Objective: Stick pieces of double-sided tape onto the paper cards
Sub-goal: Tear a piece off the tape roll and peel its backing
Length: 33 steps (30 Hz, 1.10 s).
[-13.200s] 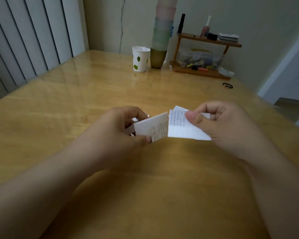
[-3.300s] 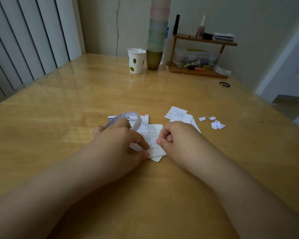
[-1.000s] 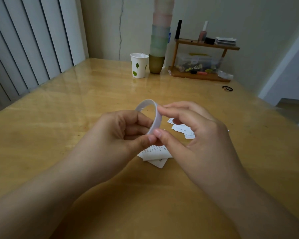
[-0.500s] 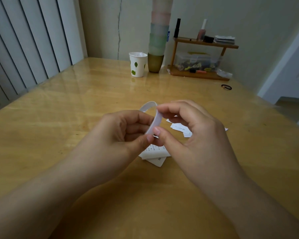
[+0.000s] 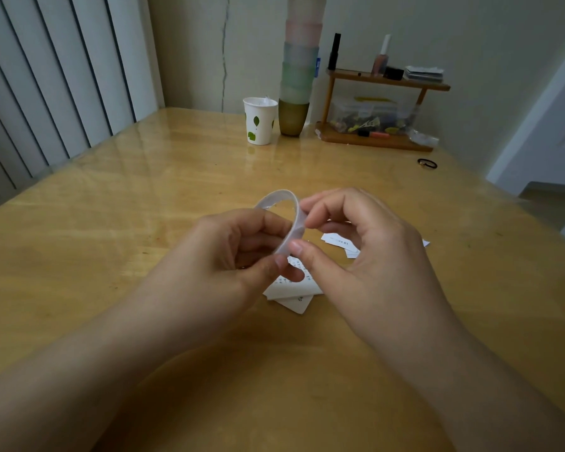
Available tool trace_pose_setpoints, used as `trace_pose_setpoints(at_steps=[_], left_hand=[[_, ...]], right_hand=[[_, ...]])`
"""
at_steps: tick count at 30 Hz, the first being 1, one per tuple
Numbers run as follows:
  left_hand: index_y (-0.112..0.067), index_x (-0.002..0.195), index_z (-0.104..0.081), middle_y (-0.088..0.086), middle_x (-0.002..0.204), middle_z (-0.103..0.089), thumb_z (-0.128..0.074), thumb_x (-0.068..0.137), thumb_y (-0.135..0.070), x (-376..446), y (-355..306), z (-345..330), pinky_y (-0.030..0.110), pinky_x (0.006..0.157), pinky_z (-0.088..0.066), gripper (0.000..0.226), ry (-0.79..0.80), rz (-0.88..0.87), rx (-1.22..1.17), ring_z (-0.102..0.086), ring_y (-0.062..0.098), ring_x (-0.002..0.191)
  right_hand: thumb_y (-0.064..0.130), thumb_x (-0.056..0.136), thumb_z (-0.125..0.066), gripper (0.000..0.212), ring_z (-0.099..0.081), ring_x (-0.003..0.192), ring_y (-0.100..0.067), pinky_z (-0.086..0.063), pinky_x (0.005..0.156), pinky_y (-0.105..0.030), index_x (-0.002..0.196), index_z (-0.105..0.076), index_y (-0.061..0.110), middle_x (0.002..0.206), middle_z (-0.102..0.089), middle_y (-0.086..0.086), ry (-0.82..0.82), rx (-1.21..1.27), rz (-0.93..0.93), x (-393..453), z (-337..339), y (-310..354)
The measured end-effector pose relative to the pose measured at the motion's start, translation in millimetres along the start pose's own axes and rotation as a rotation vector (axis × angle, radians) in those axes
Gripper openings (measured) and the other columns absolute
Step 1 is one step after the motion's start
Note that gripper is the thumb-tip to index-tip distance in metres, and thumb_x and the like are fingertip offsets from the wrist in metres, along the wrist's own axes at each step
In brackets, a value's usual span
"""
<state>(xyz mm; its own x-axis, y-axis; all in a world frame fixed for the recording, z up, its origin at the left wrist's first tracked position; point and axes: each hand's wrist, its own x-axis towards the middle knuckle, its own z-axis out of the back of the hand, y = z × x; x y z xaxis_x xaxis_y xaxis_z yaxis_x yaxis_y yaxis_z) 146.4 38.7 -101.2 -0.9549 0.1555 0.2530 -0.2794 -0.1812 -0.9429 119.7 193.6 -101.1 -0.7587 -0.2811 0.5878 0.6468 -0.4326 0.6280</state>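
left hand (image 5: pixel 229 252) holds the roll of tape (image 5: pixel 286 220) up off the surface (image 5: pixel 144 197), grip clamped on the lower part of the ring, thumb at the near rim, fingers curled round it

right hand (image 5: pixel 356 252) at the right edge of the roll: thumb and forefinger pinched together on the rim, grip closed on the tape itself. cannot tell whether a free end is lifted yet; the contact spot is too small to read

landmark = the roll. directly below it, lying on the surface: printed paper cards (image 5: pixel 291 290), a couple overlapped, lowest corner poking out toward the person. to the right of the roll, partly hidden behind the right hand: more paper cards (image 5: pixel 338 241). well beyond the roll, at the far edge of the surface: paper cup (image 5: pixel 260 120), a tall stack of cups (image 5: pixel 296 76) just beside it, a small wooden shelf (image 5: pixel 382 112) further right, a hair tie (image 5: pixel 427 163) in front of that

step in hand (judgement): finding/peeling the tape end to draw off a short piece. no piece of tape can be seen on the visible cards from here

next move calls for: catching the end, pulling a short length away from the roll while the left hand keeps the ring steady, tearing it, then pressing it onto the card below. risk: sticky strip folding on itself or clinging to fingertips
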Motion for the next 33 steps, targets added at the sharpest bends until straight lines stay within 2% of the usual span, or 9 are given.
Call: trace_pose_setpoints(at_steps=[6, 9, 12, 17, 20, 24, 26, 30, 33], left_hand=[[-0.012, 0.098, -0.066, 0.003, 0.087, -0.074, -0.057, 0.086, 0.003, -0.6, -0.4, 0.0, 0.027, 0.08, -0.055, 0.021, -0.014, 0.003, 0.025, -0.071, 0.014, 0.081], [-0.014, 0.098, -0.065, 0.001, 0.087, -0.074, -0.058, 0.087, 0.0, -0.7, -0.2, -0.9, 0.03, 0.081, -0.055, 0.02, -0.023, 0.023, 0.016, -0.071, 0.013, 0.082], [-0.015, 0.096, -0.066, 0.0, 0.085, -0.074, -0.06, 0.086, -0.006, -0.6, -0.9, -2.3, 0.029, 0.08, -0.055, 0.015, -0.027, 0.039, 0.025, -0.071, 0.011, 0.081], [-0.012, 0.087, -0.065, -0.001, 0.074, -0.073, -0.061, 0.069, -0.035, -1.1, -3.5, -1.7, 0.029, 0.068, -0.055, 0.029, -0.068, 0.065, 0.069, -0.07, 0.012, 0.065], [-0.01, 0.084, -0.064, 0.0, 0.069, -0.072, -0.061, 0.073, -0.032, -0.2, -3.2, -0.6, 0.023, 0.06, -0.052, 0.025, -0.086, 0.067, 0.084, -0.065, 0.013, 0.057], [-0.012, 0.082, -0.064, 0.0, 0.067, -0.071, -0.063, 0.084, -0.019, 0.5, -0.7, 0.2, 0.021, 0.057, -0.049, 0.007, -0.099, 0.074, 0.13, -0.061, 0.011, 0.053], [-0.013, 0.08, -0.064, -0.001, 0.067, -0.07, -0.062, 0.084, -0.019, 0.4, -0.5, -0.6, 0.02, 0.056, -0.048, 0.008, -0.098, 0.071, 0.151, -0.061, 0.009, 0.052], [-0.015, 0.08, -0.064, -0.002, 0.067, -0.07, -0.062, 0.083, -0.022, 1.1, 0.4, -1.3, 0.018, 0.055, -0.046, 0.009, -0.109, 0.069, 0.167, -0.06, 0.008, 0.052], [-0.017, 0.078, -0.065, -0.003, 0.066, -0.07, -0.061, 0.083, -0.025, 1.0, 1.0, -1.6, 0.017, 0.054, -0.046, 0.01, -0.11, 0.065, 0.155, -0.058, 0.007, 0.051]], right_hand=[[0.017, 0.079, -0.071, 0.039, -0.056, 0.101, -0.004, -0.047, 0.087, -0.018, 0.114, -0.058, 0.028, 0.104, -0.059, 0.018, 0.003, 0.028, 0.008, 0.0, -2.0, -2.2], [0.017, 0.077, -0.069, 0.025, -0.057, 0.101, -0.001, -0.047, 0.086, -0.016, 0.102, -0.069, 0.021, 0.104, -0.061, 0.016, -0.031, -0.016, 0.056, 0.6, -3.0, -4.3], [0.014, 0.075, -0.071, 0.012, -0.058, 0.098, 0.0, -0.048, 0.082, -0.017, 0.085, -0.068, 0.02, 0.098, -0.062, 0.018, -0.064, -0.021, 0.077, 0.4, -2.7, -4.1], [0.025, 0.075, -0.071, 0.014, -0.061, 0.091, -0.002, -0.048, 0.078, -0.016, 0.079, -0.059, 0.031, 0.093, -0.065, 0.018, -0.058, 0.006, -0.021, -1.7, -2.0, -2.1], [0.022, 0.077, -0.075, 0.021, -0.063, 0.089, -0.003, -0.05, 0.077, -0.017, 0.09, -0.061, 0.03, 0.09, -0.067, 0.016, -0.051, 0.021, -0.039, -1.8, -1.6, -0.2], [0.017, 0.079, -0.075, 0.051, -0.061, 0.095, -0.001, -0.046, 0.084, -0.012, 0.117, -0.048, 0.039, 0.093, -0.065, 0.017, -0.012, 0.049, -0.041, -0.7, 0.1, -1.0], [0.024, 0.083, -0.068, 0.046, -0.056, 0.099, 0.0, -0.043, 0.086, -0.012, 0.125, -0.053, 0.035, 0.097, -0.06, 0.02, 0.014, -0.029, -0.006, -0.6, -2.0, -4.0], [0.023, 0.082, -0.064, 0.02, -0.054, 0.097, 0.004, -0.042, 0.082, -0.009, 0.101, -0.071, 0.023, 0.099, -0.06, 0.015, -0.007, -0.084, 0.071, -1.1, -5.3, -6.1], [0.017, 0.079, -0.069, 0.005, -0.058, 0.09, 0.001, -0.043, 0.077, -0.011, 0.081, -0.071, 0.02, 0.09, -0.064, 0.013, -0.053, -0.082, 0.116, -0.6, -4.0, -5.4]])
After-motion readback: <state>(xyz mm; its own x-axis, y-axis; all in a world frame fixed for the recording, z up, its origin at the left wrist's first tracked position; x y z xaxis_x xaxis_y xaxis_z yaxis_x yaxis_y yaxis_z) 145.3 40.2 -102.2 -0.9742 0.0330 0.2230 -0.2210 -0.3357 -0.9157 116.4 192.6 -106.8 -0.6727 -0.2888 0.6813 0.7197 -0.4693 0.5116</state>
